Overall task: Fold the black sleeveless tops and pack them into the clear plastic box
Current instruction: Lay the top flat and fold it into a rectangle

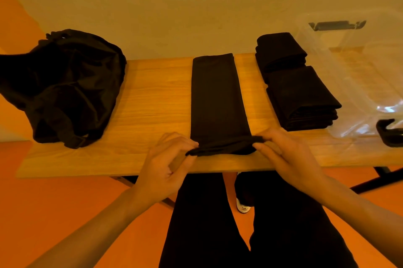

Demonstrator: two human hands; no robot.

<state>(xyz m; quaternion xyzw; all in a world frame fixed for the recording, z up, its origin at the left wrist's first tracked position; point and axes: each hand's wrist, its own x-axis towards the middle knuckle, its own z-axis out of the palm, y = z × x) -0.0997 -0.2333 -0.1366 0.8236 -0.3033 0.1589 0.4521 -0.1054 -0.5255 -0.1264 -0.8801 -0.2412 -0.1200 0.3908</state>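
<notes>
Left grip (168, 163) and right grip (285, 156) each pinch a near corner of the top (218, 97) between thumb and fingertips. The near hem is raised slightly and bunched between them. The rest of the top lies flat as a long narrow strip down the middle of the worktop (152, 97), running from the near edge to the far edge.

The cloth looks thin, soft and light, with no stiffness of its own. It will likely sag wherever it is unsupported, and the layers may slide apart. Holding both corners of the end, as the grips do, should keep the strip's width square when it is turned over toward the far end. Smoothing with a flat palm afterwards would probably set the crease. It is not fragile, so a firm pinch does no harm.

Two folded stacks (303, 97) sit just right of the strip, one nearer and one farther. The clear box (359, 67) stands at the far right of the worktop, beside the stacks, and seems to hold no tops yet. A rumpled black heap (69, 84) lies on the left end, well apart from the strip. Whether it is more tops or a bag is hard to tell.
</notes>
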